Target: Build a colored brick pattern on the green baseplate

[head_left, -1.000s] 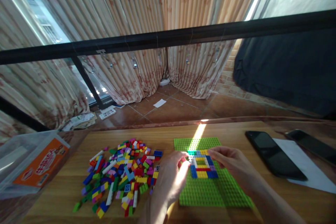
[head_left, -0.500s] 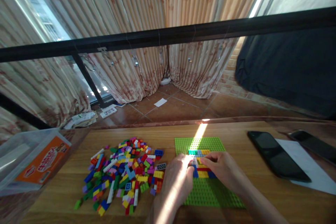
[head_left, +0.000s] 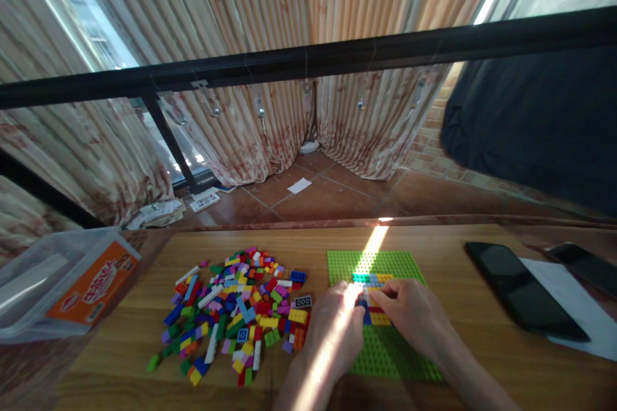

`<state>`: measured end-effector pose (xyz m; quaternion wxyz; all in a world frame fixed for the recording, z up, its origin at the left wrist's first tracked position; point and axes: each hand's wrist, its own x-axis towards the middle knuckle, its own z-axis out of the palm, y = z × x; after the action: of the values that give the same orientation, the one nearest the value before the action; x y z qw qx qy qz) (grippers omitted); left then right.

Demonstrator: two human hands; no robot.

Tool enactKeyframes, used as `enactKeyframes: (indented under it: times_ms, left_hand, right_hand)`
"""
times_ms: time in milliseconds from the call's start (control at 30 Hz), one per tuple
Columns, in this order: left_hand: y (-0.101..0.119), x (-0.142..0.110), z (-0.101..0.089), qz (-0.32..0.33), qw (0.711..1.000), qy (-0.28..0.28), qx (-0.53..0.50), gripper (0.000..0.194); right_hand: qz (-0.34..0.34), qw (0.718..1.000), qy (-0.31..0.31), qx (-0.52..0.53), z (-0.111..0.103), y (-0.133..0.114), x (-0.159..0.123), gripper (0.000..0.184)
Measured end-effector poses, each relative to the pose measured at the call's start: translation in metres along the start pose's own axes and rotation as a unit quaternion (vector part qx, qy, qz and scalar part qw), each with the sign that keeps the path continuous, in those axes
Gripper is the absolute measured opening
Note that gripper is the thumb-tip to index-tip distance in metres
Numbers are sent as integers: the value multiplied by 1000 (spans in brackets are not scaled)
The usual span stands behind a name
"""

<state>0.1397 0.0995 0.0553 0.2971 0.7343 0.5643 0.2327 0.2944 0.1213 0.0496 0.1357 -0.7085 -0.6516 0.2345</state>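
A green studded baseplate (head_left: 385, 353) lies on the wooden table, and a block of coloured toy bricks (head_left: 380, 319) in blue, yellow, red, white and turquoise is fixed to its middle. My left hand (head_left: 337, 324) rests at the left side of that block, fingers curled together, a strip of sunlight across its back. From the right, my right hand (head_left: 412, 308) reaches onto the same bricks with thumb and forefinger pinched. The fingertips of both hands cover whatever they grip. Left of the plate spreads a loose pile of mixed bricks (head_left: 245, 309).
A clear plastic box (head_left: 33, 289) with an orange label stands at the table's left. On the right are a black phone (head_left: 523, 289), a white sheet of paper (head_left: 588, 308) under it, and another dark phone (head_left: 585, 266). A dark rail (head_left: 308, 61) crosses before the curtains.
The whole view has shifted slightly, so the table and things on it appear a little further right. Both hands keep nearly the same place and pose at the brick block.
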Motion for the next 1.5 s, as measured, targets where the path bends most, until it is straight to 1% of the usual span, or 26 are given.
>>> enactKeyframes:
  times_ms: [233,500,767,967,1100,1300,1500]
  left_hand:
    - [-9,-2,5,21,1000,-5,10,29]
    - [-8,-2,5,24,1000,-1,11,29]
    - [-8,-3,3,32,999,2,11,26]
    - [-9,-3,4,30,999,6,9,26]
    - [-9,-3,5,33,999,5,12,27]
    - [-9,-5,4,54,998,-6,29,34]
    - [-9,-4,4,55,998,-11,29,39]
  right_hand:
    - [13,999,11,-29,0,-3,0,30]
    - [-11,998,4,-58,1,-2,-1,29]
    - [-31,996,21,-82,6,0,-4,29]
    - [-27,998,-16,-53,-1,-1,1,32]
    - [-14,997,-31,-67,-6,-3,6,34]
    - [-5,995,-43,-85,-9,-7,10,34]
    - [-16,994,-44,-96,-11,-8,12,36]
